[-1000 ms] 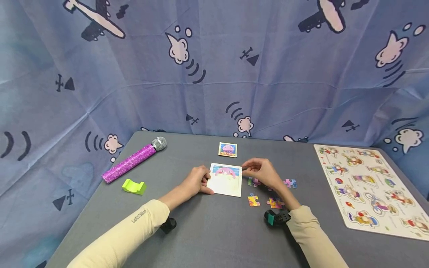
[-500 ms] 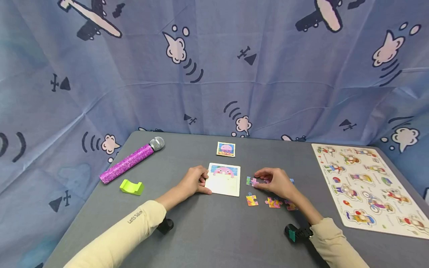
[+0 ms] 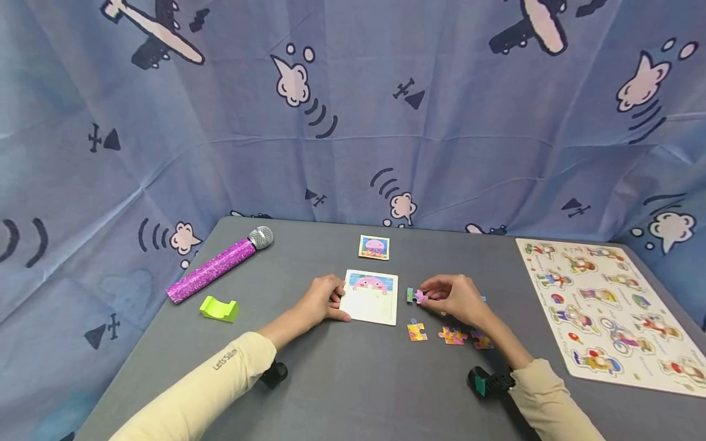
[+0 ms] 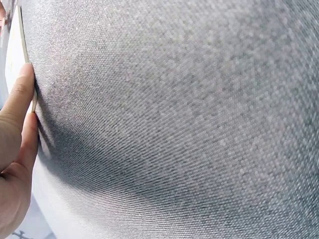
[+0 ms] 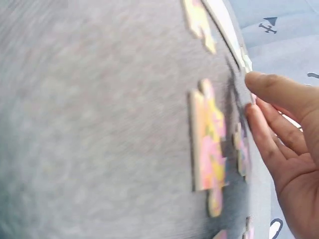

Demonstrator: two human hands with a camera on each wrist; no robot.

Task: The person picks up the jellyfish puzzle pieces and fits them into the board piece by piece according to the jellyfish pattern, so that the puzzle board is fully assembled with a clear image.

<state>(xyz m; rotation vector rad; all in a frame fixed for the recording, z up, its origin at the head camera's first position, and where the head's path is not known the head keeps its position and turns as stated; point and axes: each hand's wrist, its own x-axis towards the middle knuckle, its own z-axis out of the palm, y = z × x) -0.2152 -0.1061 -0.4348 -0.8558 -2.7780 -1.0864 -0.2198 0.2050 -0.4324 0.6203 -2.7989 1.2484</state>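
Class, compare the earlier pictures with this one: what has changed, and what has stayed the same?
The right hand has moved rightward from the right edge of the puzzle board to a pink piece; whether it grips it is unclear. The left hand still holds the puzzle board's left edge; the microphone and green block stayed put.

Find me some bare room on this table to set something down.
Bare patches: between the microphone and the left hand; between the small picture card and the peg board; and nearest the person, between the two sleeves. Crowded: right of the puzzle tray, where loose puzzle pieces lie around the right hand.
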